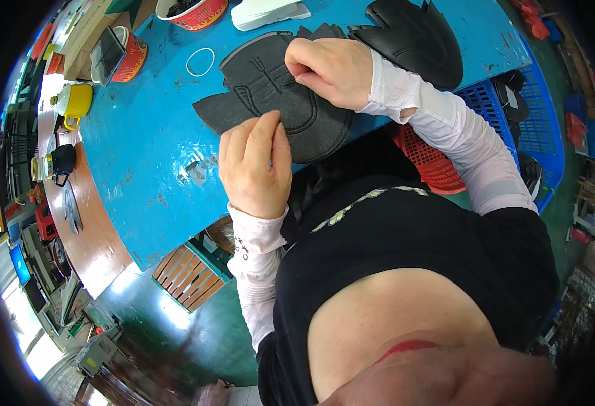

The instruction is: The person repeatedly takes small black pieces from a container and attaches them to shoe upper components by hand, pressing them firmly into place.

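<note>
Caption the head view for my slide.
Left hand and right hand over black pieces on a worn blue table.

Scissors (72, 208) on a brown table (98, 250); yellow mug (76, 101); red basket (431, 162); blue basket (549, 125).

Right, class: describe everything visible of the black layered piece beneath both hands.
The black layered piece looks matte and leather-like, with a curved near edge, an angular flap at left and seam-like lines. It lies on the blue table, by its front edge. The left hand is over its near side, the right hand over its far right; finger contact is unclear.
</note>
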Demonstrator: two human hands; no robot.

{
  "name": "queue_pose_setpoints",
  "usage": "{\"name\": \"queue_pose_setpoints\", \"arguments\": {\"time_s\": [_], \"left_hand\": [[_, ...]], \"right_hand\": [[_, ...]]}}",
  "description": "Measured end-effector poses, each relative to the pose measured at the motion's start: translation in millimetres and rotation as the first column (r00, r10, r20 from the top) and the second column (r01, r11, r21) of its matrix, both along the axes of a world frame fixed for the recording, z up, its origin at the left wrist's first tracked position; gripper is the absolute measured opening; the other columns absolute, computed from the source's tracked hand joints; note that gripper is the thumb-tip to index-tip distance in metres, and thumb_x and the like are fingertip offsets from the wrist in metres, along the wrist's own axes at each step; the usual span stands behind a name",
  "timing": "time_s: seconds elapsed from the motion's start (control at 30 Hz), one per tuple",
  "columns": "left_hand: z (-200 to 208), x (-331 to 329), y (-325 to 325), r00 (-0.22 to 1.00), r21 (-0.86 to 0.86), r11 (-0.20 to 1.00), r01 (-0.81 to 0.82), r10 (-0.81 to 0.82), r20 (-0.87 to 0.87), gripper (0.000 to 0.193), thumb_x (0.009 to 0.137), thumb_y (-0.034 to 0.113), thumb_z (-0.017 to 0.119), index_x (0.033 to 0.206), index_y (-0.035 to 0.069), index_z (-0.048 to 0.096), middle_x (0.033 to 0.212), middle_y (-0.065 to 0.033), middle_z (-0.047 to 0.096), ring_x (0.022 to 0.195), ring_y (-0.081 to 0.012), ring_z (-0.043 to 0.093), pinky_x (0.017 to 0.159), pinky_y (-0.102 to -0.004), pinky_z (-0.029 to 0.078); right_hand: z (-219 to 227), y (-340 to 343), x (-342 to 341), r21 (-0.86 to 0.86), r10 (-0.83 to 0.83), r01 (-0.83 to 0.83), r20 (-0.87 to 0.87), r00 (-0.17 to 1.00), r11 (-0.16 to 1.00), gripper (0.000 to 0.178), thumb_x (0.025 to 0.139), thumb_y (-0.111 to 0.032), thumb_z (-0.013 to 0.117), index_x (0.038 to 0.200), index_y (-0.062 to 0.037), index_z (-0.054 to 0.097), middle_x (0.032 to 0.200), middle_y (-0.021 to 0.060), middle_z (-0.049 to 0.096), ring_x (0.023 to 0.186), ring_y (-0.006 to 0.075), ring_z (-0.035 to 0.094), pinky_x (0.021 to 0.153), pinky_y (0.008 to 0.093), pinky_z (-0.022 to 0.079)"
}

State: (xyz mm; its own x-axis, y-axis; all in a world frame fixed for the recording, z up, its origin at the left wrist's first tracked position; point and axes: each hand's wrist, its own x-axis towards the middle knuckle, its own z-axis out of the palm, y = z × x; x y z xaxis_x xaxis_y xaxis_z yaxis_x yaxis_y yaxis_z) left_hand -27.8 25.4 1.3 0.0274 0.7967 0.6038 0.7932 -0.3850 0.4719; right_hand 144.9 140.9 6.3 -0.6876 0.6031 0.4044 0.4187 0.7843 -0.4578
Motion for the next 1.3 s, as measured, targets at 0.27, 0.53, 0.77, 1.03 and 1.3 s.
{"name": "queue_pose_setpoints", "arguments": {"time_s": [0.27,0.53,0.77,1.03,1.3], "left_hand": [[6,10,27,0.896,-0.085,0.995,-0.050,0.007,-0.444,0.025,0.073,0.006,0.060,0.097,0.005,0.063,0.079,-0.0054,0.052,0.078,-0.0243,0.053,0.066,-0.0343,0.045],[8,20,29,0.877,-0.071,0.994,-0.089,0.045,-0.478,0.014,0.072,0.006,0.060,0.085,0.006,0.058,0.079,-0.0050,0.051,0.078,-0.0234,0.053,0.067,-0.0335,0.045],[10,19,25,0.904,-0.113,0.988,-0.101,0.044,-0.425,0.027,0.073,0.001,0.059,0.099,0.006,0.066,0.080,-0.0079,0.055,0.076,-0.0276,0.054,0.068,-0.0377,0.046],[-2,19,27,0.922,0.000,0.995,-0.101,0.094,-0.376,0.009,0.072,0.006,0.060,0.082,0.007,0.060,0.074,-0.0063,0.051,0.072,-0.0263,0.053,0.063,-0.0364,0.046],[-8,28,-36,0.555,-0.123,0.959,0.254,-0.040,0.831,0.021,0.083,-0.007,0.065,0.103,-0.002,0.065,0.098,-0.0104,0.065,0.085,-0.0134,0.063,0.073,-0.0238,0.051]], "right_hand": [[5,5,-9,-0.061,-0.046,0.058,0.183,0.982,0.997,0.014,0.085,-0.008,0.060,0.091,-0.0092,0.048,0.078,0.0087,0.061,0.078,0.0309,0.062,0.064,0.0406,0.048],[-5,5,8,0.071,0.010,-0.009,-0.023,1.000,0.997,0.010,0.080,-0.005,0.062,0.090,-0.0070,0.060,0.085,0.0081,0.062,0.079,0.0285,0.062,0.068,0.0374,0.050],[-15,-7,7,0.351,0.024,-0.003,-0.057,0.998,0.936,0.023,0.065,0.003,0.064,0.086,-0.0034,0.065,0.089,0.0080,0.060,0.083,0.0264,0.060,0.073,0.0340,0.050],[-15,-7,16,0.276,-0.005,0.034,-0.105,0.994,0.961,0.019,0.072,0.002,0.060,0.089,-0.0041,0.066,0.092,0.0078,0.063,0.085,0.0264,0.061,0.075,0.0332,0.051],[6,-79,10,-0.292,0.000,-0.145,-0.446,0.895,0.945,0.013,0.081,-0.001,0.067,0.094,-0.0032,0.063,0.091,0.0079,0.063,0.077,0.0162,0.064,0.067,0.0254,0.050]]}}
